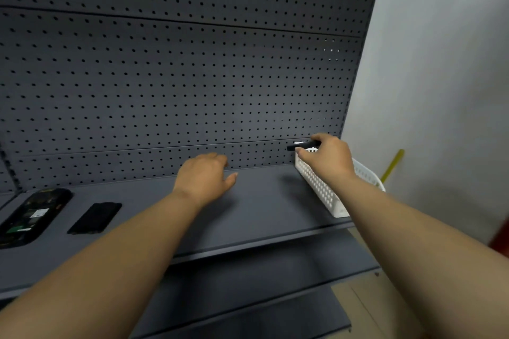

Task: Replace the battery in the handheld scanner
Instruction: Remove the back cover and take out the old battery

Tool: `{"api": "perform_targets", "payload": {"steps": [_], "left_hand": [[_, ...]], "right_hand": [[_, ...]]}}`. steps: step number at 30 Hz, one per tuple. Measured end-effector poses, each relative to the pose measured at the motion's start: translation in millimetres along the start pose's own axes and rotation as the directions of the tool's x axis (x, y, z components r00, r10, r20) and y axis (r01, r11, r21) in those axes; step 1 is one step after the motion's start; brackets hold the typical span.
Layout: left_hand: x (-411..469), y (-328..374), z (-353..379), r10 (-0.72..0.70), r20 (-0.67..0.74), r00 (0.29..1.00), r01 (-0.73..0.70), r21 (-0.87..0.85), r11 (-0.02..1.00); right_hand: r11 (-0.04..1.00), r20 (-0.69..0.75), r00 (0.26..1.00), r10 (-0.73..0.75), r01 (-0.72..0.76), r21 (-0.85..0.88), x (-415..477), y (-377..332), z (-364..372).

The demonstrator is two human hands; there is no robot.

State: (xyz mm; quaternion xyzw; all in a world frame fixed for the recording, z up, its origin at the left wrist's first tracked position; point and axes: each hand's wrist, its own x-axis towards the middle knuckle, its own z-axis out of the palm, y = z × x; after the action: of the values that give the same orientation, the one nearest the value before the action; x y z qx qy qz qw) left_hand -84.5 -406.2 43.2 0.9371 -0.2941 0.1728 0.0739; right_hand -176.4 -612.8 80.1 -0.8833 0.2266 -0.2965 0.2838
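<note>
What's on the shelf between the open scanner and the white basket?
In the head view, the black cover and left hand sit between scanner and basket.

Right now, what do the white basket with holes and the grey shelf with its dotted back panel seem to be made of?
The white perforated basket looks like moulded plastic with a matte finish: thin walls with a regular grid of small holes. The dark grey shelf and its dark grey pegboard back panel look like painted sheet metal: a thin folded front edge, evenly punched holes and a smooth satin coat. This is probable, not certain.
</note>
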Motion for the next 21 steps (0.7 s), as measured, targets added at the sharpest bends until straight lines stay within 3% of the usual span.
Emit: {"api": "perform_targets", "payload": {"steps": [6,17,21], "left_hand": [[18.4,60.7,11.0,-0.025,-0.001,1.0,0.025,-0.01,1.0],[18.1,115.3,36.1,-0.111,0.024,0.994,0.111,-0.022,0.994],[16.3,117.4,38.8,-0.127,0.029,0.992,0.127,-0.011,0.992]], "right_hand": [[0.998,0.027,0.998,0.057,-0.056,-0.026,25.9,60.3,-39.2],[0.985,0.326,0.941,0.092,-0.039,-0.167,52.6,114.0,-32.5],[0.974,0.375,0.92,0.113,-0.029,-0.223,55.7,120.7,-18.7]]}}
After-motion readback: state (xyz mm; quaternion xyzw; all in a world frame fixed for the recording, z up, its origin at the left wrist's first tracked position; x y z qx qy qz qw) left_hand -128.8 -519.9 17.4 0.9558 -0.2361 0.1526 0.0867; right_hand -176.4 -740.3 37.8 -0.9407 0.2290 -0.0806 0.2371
